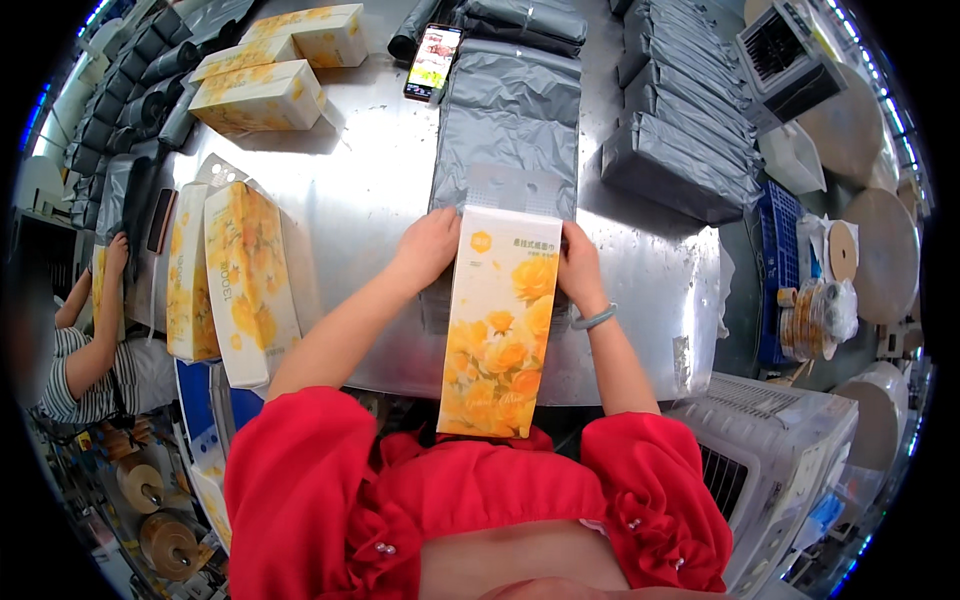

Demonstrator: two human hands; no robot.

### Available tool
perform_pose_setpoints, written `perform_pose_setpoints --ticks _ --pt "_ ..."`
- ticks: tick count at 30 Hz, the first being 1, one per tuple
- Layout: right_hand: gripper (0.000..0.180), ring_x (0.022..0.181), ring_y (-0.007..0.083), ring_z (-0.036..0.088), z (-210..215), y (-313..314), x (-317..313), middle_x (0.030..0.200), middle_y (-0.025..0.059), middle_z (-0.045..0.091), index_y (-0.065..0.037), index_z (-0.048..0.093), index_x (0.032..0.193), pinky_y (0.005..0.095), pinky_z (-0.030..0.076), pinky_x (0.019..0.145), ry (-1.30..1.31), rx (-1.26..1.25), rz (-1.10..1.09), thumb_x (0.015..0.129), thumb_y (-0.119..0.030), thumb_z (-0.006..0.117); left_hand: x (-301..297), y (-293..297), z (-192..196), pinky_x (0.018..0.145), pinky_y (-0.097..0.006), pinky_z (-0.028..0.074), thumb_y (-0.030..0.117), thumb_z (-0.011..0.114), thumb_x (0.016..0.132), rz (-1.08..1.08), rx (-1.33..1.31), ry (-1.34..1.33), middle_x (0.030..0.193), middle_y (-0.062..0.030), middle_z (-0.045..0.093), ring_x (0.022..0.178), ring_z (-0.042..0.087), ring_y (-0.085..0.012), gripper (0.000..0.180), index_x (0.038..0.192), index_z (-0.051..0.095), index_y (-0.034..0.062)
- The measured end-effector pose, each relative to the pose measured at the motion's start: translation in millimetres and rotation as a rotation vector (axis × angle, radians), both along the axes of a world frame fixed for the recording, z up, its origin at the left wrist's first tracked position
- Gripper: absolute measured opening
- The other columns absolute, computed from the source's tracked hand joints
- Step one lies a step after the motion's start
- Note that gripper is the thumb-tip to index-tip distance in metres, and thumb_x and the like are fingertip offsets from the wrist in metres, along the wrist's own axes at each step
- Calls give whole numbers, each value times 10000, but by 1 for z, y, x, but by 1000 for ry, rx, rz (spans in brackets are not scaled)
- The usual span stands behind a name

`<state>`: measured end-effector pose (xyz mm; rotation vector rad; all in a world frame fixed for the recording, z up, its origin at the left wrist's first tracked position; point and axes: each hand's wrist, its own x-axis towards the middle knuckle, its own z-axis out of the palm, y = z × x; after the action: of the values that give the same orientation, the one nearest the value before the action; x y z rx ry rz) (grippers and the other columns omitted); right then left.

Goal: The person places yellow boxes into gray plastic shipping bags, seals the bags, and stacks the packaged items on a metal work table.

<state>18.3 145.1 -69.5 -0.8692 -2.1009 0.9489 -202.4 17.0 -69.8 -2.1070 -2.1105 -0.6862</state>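
A long tissue pack (pixel 500 330), white with yellow flowers, lies in front of me. Its clear hanging tab (pixel 515 188) overlaps a stack of grey plastic mailing bags (pixel 508 115). My left hand (pixel 428 247) is closed at the pack's upper left edge, beside the edge of the top bag. On the opposite edge, my right hand (pixel 581 268) is closed on the pack, its fingers partly hidden behind it. The pack's lower end reaches past the table edge toward my body. Whether the fingers also pinch the bag cannot be made out.
More flowered tissue packs (pixel 258 97) lie at the far left, others (pixel 250 285) nearer. A lit phone (pixel 433 62) rests beside the bags. Filled grey parcels (pixel 680 150) line the metal table's (pixel 385 150) right side. A co-worker in a striped top (pixel 85 365) works at left.
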Motion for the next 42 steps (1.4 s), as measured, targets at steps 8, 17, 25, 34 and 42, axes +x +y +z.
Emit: perform_pose_setpoints --ticks 8,17,25,34,42 --pt "228 881 312 568 -3 9 -4 936 119 578 -40 559 997 392 482 710 -483 296 48 787 -122 595 -31 38 13 695 -426 486 106 522 784 90 -424 -134 827 -190 618 778 598 -368 123 800 587 2" --pt "104 817 342 586 5 -60 5 865 132 577 -18 550 904 400 479 688 142 211 -235 808 -20 590 31 -52 10 733 -437 471 42 546 809 101 299 -485 992 -233 576 919 564 -382 184 980 501 -6" --pt "132 720 379 585 14 -59 52 749 173 607 -44 600 799 450 479 611 -645 121 101 815 -154 529 36 -61 28 720 -476 477 215 555 797 129 -677 -320 944 -229 607 882 582 -394 232 867 611 1" --pt "215 650 393 574 21 -105 99 640 186 573 -41 571 754 460 434 549 -524 -11 23 828 -243 575 50 -127 18 615 -468 440 253 608 805 74 -391 -349 734 -173 576 728 560 -389 268 687 565 17" --pt "205 686 411 562 0 -111 120 666 195 566 -9 527 794 427 419 575 -320 -467 53 874 -198 530 153 -73 45 609 -417 431 166 640 786 -108 -25 -544 689 -119 556 702 549 -333 163 742 541 44"
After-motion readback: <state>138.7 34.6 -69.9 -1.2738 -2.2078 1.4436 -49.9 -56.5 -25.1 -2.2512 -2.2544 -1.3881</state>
